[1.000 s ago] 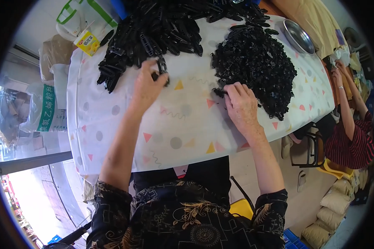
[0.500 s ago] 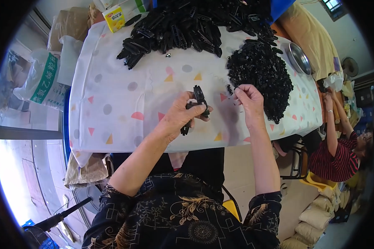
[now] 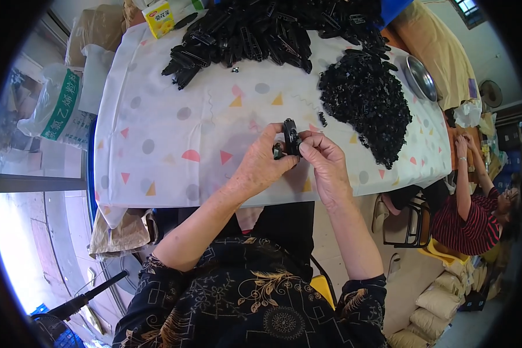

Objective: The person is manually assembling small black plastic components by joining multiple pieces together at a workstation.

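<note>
Over the near middle of the table, my left hand (image 3: 262, 159) is closed around a long black plastic part (image 3: 290, 134) held nearly upright. More dark plastic shows in the same grip, partly covered by the fingers. My right hand (image 3: 326, 164) pinches at the right side of that part, thumb and forefinger together; whatever small piece sits between them is hidden. To the right lies a heap of small black pieces (image 3: 368, 101), with one little cluster (image 3: 322, 119) apart at its left edge. Across the far side spreads a pile of long black plastic parts (image 3: 249, 40).
A patterned white cloth (image 3: 156, 116) covers the table. At the back left stands a yellow box (image 3: 158, 19), and at the right edge a round metal dish (image 3: 420, 78). Another person in a striped top (image 3: 467, 223) works at the far right. A black chair (image 3: 412, 229) stands near the table's right side.
My right hand has moved left from beside the small-piece heap to the part in my left hand. The left hand has shifted slightly right, and the part is turned more upright.
</note>
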Available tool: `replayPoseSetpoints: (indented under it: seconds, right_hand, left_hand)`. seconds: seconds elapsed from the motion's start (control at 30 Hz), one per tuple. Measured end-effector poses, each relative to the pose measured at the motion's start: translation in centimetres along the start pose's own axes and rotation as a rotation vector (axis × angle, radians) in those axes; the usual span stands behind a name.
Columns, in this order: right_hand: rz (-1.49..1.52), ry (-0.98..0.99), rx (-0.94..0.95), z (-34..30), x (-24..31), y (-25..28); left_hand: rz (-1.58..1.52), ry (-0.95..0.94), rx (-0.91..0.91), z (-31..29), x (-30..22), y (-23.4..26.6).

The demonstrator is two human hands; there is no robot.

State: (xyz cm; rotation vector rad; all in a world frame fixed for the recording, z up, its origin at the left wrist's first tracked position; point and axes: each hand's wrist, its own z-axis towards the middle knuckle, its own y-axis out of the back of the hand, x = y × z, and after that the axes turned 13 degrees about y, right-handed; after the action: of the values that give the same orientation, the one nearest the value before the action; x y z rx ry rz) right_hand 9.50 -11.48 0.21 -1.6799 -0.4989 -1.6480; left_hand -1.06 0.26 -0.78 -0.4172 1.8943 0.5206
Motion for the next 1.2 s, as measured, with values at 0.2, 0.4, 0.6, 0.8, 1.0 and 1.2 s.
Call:
replayPoseSetpoints:
  seconds: [0.2, 0.4, 0.6, 0.8, 1.0, 1.2]
  right_hand:
    - [-0.268, 0.019, 0.046, 0.1, 1.3, 1.6]
    - [-0.838, 0.365, 0.517, 0.7, 4.1, 1.4]
    - [-0.956, 0.306, 0.73, 1.6, 4.9, 1.5]
    - [-0.922, 0.276, 0.683, 1.7, 4.6, 1.8]
    - [-0.86, 0.23, 0.683, 2.1, 3.7, 2.0]
    - [-0.826, 0.175, 0.349, 1.4, 2.2, 1.5]
  left_hand:
    - [0.015, 0.049, 0.066, 0.3, 0.3, 0.2]
    - [0.174, 0.015, 0.111, 0.2, 0.3, 0.1]
    - [0.242, -0.028, 0.158, -0.2, 0.0, 0.1]
    - [0.163, 0.03, 0.203, -0.2, 0.4, 0.2]
    - [0.133, 0.02, 0.188, 0.2, 1.2, -0.4]
    - [-0.025, 0.126, 0.133, 0.1, 0.6, -0.5]
